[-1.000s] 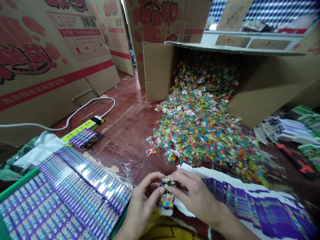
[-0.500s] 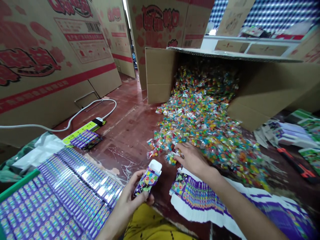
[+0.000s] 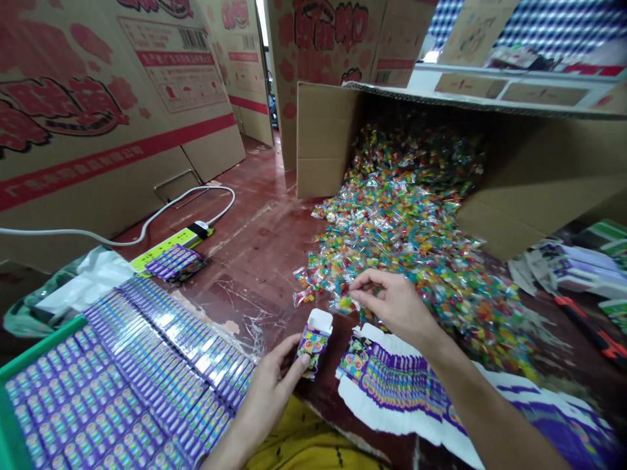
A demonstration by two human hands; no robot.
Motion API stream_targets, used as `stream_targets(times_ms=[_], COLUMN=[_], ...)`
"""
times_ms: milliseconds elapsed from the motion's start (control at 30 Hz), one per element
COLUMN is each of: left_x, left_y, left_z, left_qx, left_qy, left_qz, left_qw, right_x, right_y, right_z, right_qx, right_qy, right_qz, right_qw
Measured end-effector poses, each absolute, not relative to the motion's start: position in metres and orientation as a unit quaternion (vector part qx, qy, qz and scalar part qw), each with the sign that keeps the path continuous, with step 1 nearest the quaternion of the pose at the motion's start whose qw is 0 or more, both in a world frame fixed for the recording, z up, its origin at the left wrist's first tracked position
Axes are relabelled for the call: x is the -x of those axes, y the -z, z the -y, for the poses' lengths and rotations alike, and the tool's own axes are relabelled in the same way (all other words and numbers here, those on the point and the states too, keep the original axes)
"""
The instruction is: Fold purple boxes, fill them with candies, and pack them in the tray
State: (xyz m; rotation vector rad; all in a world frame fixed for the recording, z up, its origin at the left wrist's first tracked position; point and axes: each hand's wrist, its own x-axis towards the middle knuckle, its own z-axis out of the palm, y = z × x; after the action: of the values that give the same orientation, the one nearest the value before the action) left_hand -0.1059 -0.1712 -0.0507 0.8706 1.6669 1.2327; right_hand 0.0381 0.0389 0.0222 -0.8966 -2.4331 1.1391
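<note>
My left hand (image 3: 274, 385) is closed around a small purple candy box (image 3: 315, 338) with its white top flap up. A short way above and to the right of it, my right hand (image 3: 392, 303) pinches a clear packet of coloured candies (image 3: 345, 302) lifted from the near edge of the candy pile (image 3: 406, 241). That pile spills across the red floor out of a big cardboard box (image 3: 519, 170) lying on its side. Under my right forearm lies a fanned row of flat purple box blanks (image 3: 392, 385).
Rows of filled purple boxes (image 3: 127, 385) lie in a green tray (image 3: 19, 352) at the lower left. A green power strip (image 3: 166, 247) with a white cable (image 3: 147, 225) and several loose boxes sit beyond it. Tall printed cartons (image 3: 98, 111) stand at the left and back.
Both hands were together on the small box a second ago. My right hand then reached into the pile edge and has lifted a candy packet; my left hand keeps the box, flap open.
</note>
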Motion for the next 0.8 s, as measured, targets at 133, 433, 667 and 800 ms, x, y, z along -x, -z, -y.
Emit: stream_targets(times_ms=[133,433,667,800], left_x=[0.097,0.094,0.082,0.076], left_y=[0.045,0.041,0.034,0.028], left_z=[0.165,0.165,0.159,0.156], left_qx=[-0.381,-0.394,-0.335,-0.254], left_qy=[-0.499,-0.492,-0.57,-0.658], left_qz=[-0.648,-0.668,-0.61,-0.574], left_qw=[0.432,0.397,0.438,0.416], right_x=[-0.038,-0.038,-0.037,-0.051], right_y=[-0.034,-0.047,-0.034,-0.028], right_z=[-0.018,-0.011,0.005,0.008], right_qx=[0.287,0.266,0.205,0.219], right_qy=[-0.433,-0.38,-0.308,-0.349], right_qz=[0.839,0.869,0.903,0.863], right_qw=[0.163,0.174,0.22,0.294])
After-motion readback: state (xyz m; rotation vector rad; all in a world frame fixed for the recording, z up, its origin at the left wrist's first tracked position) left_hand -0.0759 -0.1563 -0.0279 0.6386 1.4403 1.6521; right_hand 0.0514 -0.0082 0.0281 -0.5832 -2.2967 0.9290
